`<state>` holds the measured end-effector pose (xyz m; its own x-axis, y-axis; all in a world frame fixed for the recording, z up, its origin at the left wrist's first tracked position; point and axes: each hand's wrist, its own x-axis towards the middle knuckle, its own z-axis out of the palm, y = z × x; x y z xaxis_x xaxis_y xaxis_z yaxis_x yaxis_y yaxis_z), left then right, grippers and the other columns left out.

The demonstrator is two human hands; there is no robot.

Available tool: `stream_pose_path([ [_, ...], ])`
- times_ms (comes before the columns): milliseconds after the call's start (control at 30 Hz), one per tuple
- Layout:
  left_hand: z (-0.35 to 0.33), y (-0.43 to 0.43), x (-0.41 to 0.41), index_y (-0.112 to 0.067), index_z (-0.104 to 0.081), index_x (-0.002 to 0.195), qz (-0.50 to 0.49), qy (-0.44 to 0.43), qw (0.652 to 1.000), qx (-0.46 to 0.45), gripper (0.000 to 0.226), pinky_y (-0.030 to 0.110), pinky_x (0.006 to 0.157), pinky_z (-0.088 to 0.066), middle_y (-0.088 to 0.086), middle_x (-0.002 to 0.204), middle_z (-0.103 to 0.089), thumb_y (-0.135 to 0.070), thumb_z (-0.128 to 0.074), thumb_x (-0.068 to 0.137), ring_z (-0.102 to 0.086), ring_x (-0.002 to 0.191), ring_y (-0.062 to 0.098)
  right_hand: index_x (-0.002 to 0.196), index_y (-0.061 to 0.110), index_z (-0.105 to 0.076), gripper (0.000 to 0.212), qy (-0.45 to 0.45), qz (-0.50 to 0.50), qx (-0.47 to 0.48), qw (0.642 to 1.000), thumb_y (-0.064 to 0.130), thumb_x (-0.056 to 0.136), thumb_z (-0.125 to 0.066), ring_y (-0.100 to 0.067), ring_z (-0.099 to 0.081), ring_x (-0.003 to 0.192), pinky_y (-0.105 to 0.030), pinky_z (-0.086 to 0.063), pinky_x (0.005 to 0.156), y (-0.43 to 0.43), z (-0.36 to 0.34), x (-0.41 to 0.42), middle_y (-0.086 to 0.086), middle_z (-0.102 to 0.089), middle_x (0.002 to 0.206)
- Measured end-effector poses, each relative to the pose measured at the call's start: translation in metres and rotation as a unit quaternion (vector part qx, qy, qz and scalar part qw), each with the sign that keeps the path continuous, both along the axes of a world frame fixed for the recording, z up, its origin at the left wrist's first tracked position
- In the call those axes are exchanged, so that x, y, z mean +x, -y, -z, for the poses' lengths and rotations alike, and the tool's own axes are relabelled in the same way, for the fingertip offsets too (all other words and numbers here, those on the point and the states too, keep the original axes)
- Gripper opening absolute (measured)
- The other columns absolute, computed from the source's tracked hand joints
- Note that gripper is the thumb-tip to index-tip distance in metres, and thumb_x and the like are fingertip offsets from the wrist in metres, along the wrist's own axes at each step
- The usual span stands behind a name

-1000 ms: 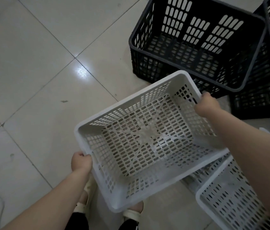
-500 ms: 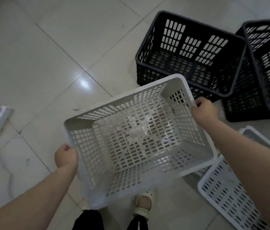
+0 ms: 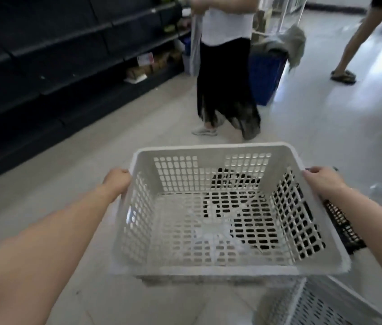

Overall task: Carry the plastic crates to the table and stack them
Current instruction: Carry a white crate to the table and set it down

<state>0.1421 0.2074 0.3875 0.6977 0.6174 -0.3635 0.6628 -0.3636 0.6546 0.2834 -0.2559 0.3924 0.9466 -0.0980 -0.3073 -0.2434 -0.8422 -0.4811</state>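
- Lifted and levelled since half a second ago: white crate (image 3: 220, 212), then tilted low over the tiles, now held flat at arm's length; view swung up from floor to aisle.
- Left: dark shelving (image 3: 56, 57) along the wall, mostly bare, a few packets on the low shelf; open floor between it and the crate.
- Left hand (image 3: 117, 181) clamped on the crate's left rim, fingers curled together over the edge.
- Crate in the air at centre, empty, mesh bottom showing a black crate (image 3: 344, 226) on the floor below and to its right.
- Right hand (image 3: 321, 181) gripping the right rim, fingers wrapped together.
- Second white crate (image 3: 321, 303) at lower right, just under the held one's near corner.
- Straight ahead, blocking the aisle: a person in a black skirt (image 3: 225, 76), a blue bin (image 3: 267, 76) draped with grey cloth just beside.
- Far right: another person's bare leg and sandal (image 3: 343, 75), clear floor around it.
- Pale glossy tiled floor (image 3: 115, 141), window glare at upper right; frame motion-blurred.
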Motion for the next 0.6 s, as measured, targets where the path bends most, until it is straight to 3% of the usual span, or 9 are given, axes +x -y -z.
stream_pose_path([
  [33, -0.031, -0.003, 0.008, 0.0, -0.069, 0.085, 0.007, 0.008, 1.0, 0.008, 0.021, 0.037, 0.072, -0.05, 0.021, 0.081, -0.061, -0.009, -0.053, 0.076, -0.058, 0.076, 0.028, 0.102, 0.005, -0.068, 0.025, 0.004, 0.008, 0.008, 1.0, 0.024, 0.092, -0.055, -0.037, -0.065, 0.096, -0.036, -0.051, 0.081, 0.004, -0.03, 0.001, -0.021, -0.069, 0.103],
  [100, -0.091, -0.001, 0.024, -0.001, -0.066, 0.083, 0.012, 0.026, 1.0, -0.004, 0.021, 0.04, 0.068, -0.05, 0.023, 0.081, -0.058, -0.01, -0.053, 0.07, -0.055, 0.07, 0.029, 0.1, 0.003, -0.064, 0.021, 0.008, 0.029, 0.034, 0.999, 0.021, 0.091, -0.057, -0.033, -0.063, 0.075, -0.036, -0.053, 0.064, 0.017, -0.089, -0.001, -0.019, -0.064, 0.085],
  [167, -0.158, 0.018, 0.034, -0.003, -0.06, 0.075, 0.015, 0.064, 0.998, -0.008, 0.012, 0.034, 0.063, -0.044, 0.021, 0.077, -0.053, 0.0, -0.05, 0.08, -0.048, 0.063, 0.026, 0.099, -0.001, -0.063, 0.02, 0.018, 0.062, 0.07, 0.995, 0.017, 0.092, -0.057, -0.024, -0.051, 0.057, -0.028, -0.043, 0.049, 0.036, -0.147, -0.007, -0.015, -0.055, 0.071],
  [267, -0.238, 0.042, 0.052, -0.014, -0.056, 0.079, 0.033, 0.146, 0.989, -0.007, 0.014, 0.026, 0.055, -0.038, 0.012, 0.075, -0.054, -0.004, -0.056, 0.089, -0.046, 0.059, 0.023, 0.1, -0.004, -0.063, 0.022, 0.06, 0.092, 0.087, 0.99, 0.015, 0.092, -0.058, -0.022, -0.048, 0.056, -0.025, -0.039, 0.047, 0.063, -0.24, -0.021, -0.015, -0.054, 0.071],
  [333, -0.282, 0.053, 0.073, -0.009, -0.058, 0.097, 0.052, 0.192, 0.98, -0.014, 0.009, 0.025, 0.052, -0.038, 0.011, 0.078, -0.056, -0.008, -0.061, 0.088, -0.047, 0.059, 0.022, 0.099, -0.006, -0.065, 0.024, 0.111, 0.119, 0.085, 0.983, 0.015, 0.09, -0.06, -0.025, -0.051, 0.058, -0.026, -0.041, 0.05, 0.08, -0.302, -0.035, -0.017, -0.058, 0.073],
  [400, -0.319, 0.067, 0.093, -0.005, -0.058, 0.1, 0.103, 0.21, 0.972, -0.021, 0.012, 0.025, 0.051, -0.039, 0.014, 0.077, -0.056, -0.004, -0.062, 0.088, -0.048, 0.058, 0.024, 0.106, -0.011, -0.064, 0.031, 0.148, 0.15, 0.083, 0.974, 0.016, 0.089, -0.06, -0.025, -0.05, 0.058, -0.028, -0.04, 0.05, 0.095, -0.354, -0.057, -0.017, -0.056, 0.072],
  [467, -0.349, 0.082, 0.111, -0.004, -0.06, 0.096, 0.152, 0.218, 0.963, -0.055, 0.01, 0.03, 0.057, -0.045, 0.019, 0.082, -0.06, 0.0, -0.063, 0.087, -0.053, 0.062, 0.027, 0.108, -0.012, -0.061, 0.036, 0.177, 0.188, 0.075, 0.963, 0.018, 0.089, -0.061, -0.025, -0.048, 0.057, -0.028, -0.038, 0.048, 0.108, -0.398, -0.087, -0.017, -0.054, 0.076],
  [600, -0.398, 0.132, 0.141, -0.003, -0.068, 0.096, 0.228, 0.265, 0.931, -0.104, 0.015, 0.044, 0.077, -0.056, 0.02, 0.089, -0.069, -0.009, -0.067, 0.083, -0.064, 0.079, 0.034, 0.094, -0.002, -0.068, 0.021, 0.215, 0.303, 0.046, 0.927, 0.017, 0.085, -0.065, -0.025, -0.053, 0.055, -0.028, -0.043, 0.05, 0.136, -0.447, -0.172, -0.015, -0.06, 0.071],
])
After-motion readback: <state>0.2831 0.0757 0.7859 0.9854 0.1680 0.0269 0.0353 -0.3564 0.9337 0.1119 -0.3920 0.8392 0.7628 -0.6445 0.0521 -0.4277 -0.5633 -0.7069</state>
